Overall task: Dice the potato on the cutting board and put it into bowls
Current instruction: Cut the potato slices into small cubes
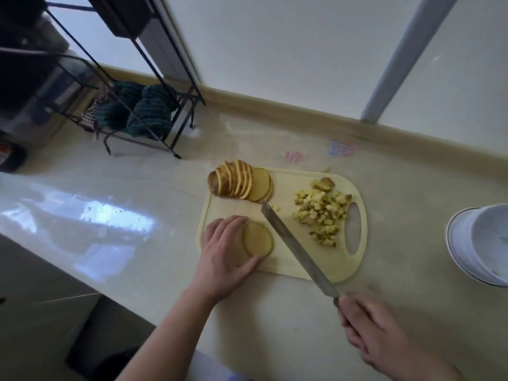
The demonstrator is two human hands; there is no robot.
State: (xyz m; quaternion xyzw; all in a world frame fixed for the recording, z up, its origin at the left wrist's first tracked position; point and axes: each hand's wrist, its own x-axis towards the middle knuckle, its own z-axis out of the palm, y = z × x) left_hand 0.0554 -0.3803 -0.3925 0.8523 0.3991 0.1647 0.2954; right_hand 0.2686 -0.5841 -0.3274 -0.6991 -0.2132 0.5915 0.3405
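Rack point(143, 105) far left, striped cloth point(143, 111) inside. Left hand point(228, 254) grips potato slices point(257, 239) at the cutting board point(286, 259) near edge; sliced potato point(239, 184) at far corner. Knife point(297, 247) crosses board, handle clasped in right hand point(376, 334). Diced potato point(321, 213) beside board handle; white bowls point(483, 243) far right

The table point(110, 215) looks like glossy, smooth stone. The cutting board point(288, 259) is matt pale plastic, the knife blade point(291, 243) dull metal, the rack point(154, 86) black wire holding ribbed cloth point(145, 111).
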